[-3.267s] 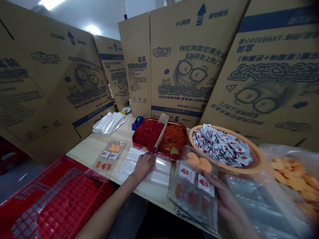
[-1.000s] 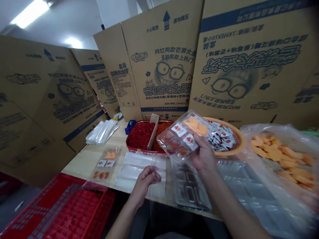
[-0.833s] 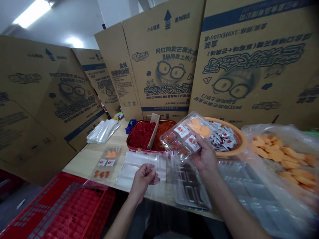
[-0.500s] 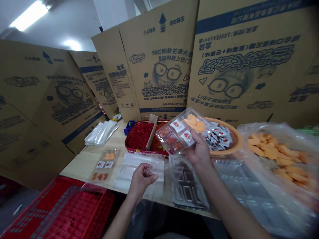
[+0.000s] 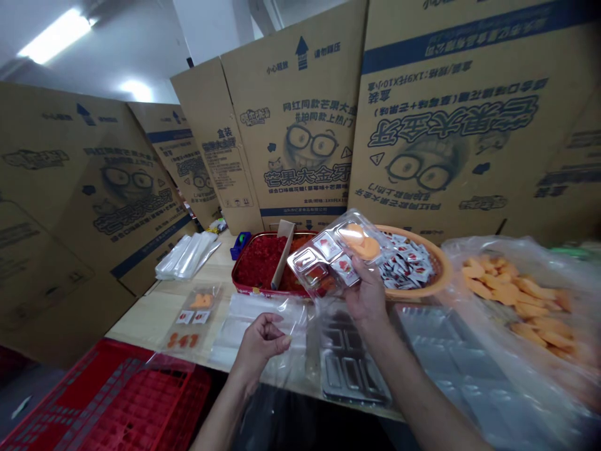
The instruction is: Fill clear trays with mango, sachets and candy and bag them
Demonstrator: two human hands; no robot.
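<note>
Here we go, our right hand (image 5: 369, 294) is clenched on the clear tray (image 5: 323, 260), tipping it further at 1 o'clock, while our left hand (image 5: 260, 344) pinches the clear bag (image 5: 244, 307) at 7 o'clock

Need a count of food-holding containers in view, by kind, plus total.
Clear plastic compartment tray, in the right hand: 1
Flat clear plastic packet of orange and red pieces: 1
Red-rimmed rectangular tray of red and orange food: 1
Round orange basket of sachets: 1
Clear plastic bag of orange pieces: 1
Total: 5
</note>
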